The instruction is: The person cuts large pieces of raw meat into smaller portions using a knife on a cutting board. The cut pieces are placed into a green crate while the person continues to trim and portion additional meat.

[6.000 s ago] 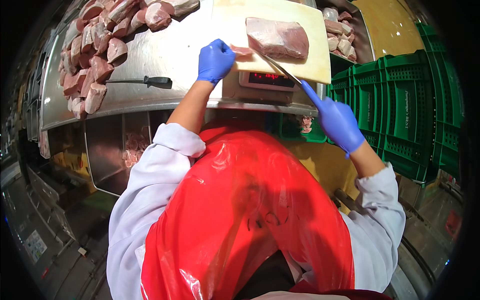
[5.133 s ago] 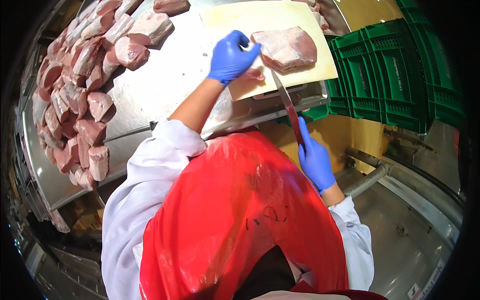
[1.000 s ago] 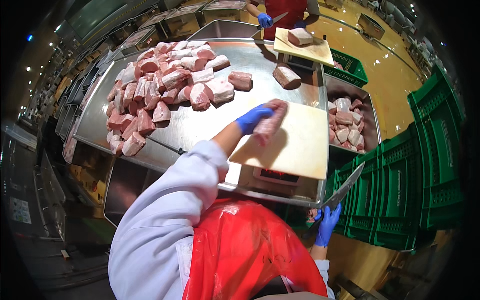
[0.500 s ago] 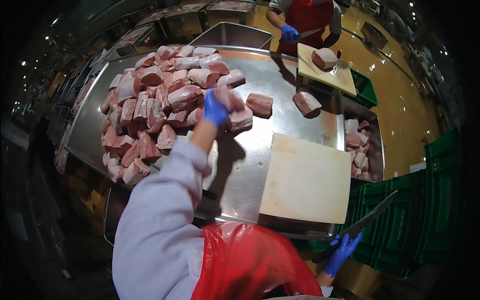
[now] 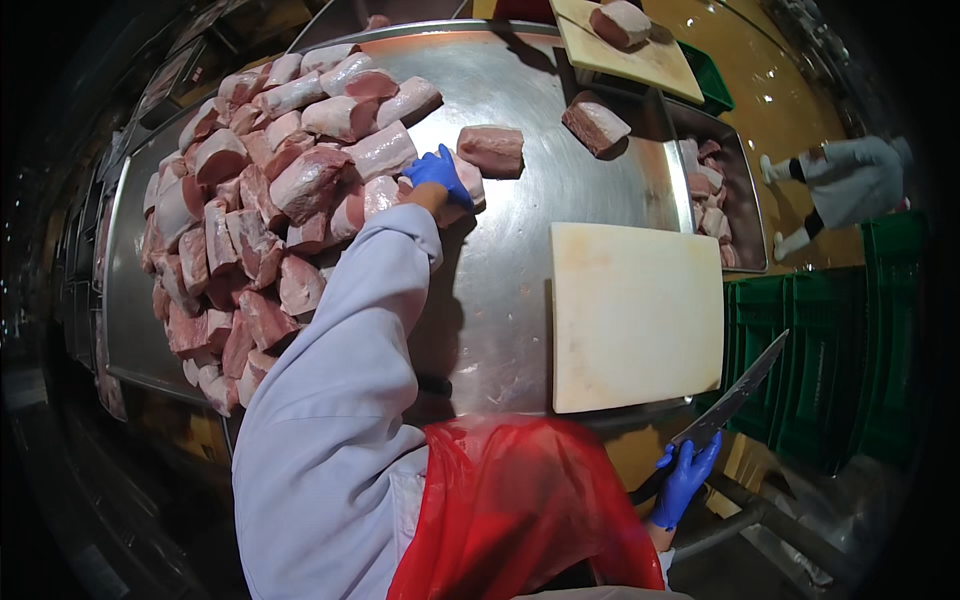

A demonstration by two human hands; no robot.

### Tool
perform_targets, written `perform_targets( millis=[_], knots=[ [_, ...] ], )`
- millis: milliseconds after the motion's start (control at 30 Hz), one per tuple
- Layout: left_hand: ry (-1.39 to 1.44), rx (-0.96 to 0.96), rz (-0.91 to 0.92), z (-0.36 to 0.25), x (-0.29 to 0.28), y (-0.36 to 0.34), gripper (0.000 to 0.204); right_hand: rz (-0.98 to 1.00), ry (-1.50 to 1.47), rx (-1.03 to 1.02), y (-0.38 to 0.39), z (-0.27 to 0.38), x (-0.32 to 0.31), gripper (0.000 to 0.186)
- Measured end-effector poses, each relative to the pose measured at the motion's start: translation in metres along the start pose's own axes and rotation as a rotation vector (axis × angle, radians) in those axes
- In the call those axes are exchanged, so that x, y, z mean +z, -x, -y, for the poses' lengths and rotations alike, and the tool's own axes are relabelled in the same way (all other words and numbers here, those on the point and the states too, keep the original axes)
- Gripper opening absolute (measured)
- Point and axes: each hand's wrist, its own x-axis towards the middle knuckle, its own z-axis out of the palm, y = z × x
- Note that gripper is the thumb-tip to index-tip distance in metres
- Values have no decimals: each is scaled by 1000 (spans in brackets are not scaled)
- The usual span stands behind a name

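Your left hand hides much of a meat piece (image 5: 472, 184) beyond and left of the near cutting board (image 5: 637, 320); its fingers are bent over the meat, but whether they grip it can't be told. Below that board's right corner, your right hand (image 5: 686, 476) closes loosely on the partly hidden handle of the knife (image 5: 738, 392), blade slanting up past the board's right edge.

1. No text, label, number or sign can be read.
2. On the green crates (image 5: 805, 345), no lettering can be made out.
3. On the apron (image 5: 510, 515) and knife (image 5: 738, 388), no marking can be read.
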Motion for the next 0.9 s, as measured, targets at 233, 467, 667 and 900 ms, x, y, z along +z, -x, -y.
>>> perform_targets(
  millis=[233, 467, 667, 900],
  knots=[
    [-68, 159, -49, 1, 29, 27, 141, 29, -36, -5, 13, -11, -4, 57],
    [-106, 314, -41, -18, 79, 109, 142, -32, 4, 7, 35, -27, -32, 57],
    [171, 534, -84, 38, 121, 107, 139, -13, -56, -64, 34, -22, -49, 54],
    [1131, 244, 525, 69, 149, 117, 51, -8, -170, -14, 39, -58, -86, 56]
  ],
)
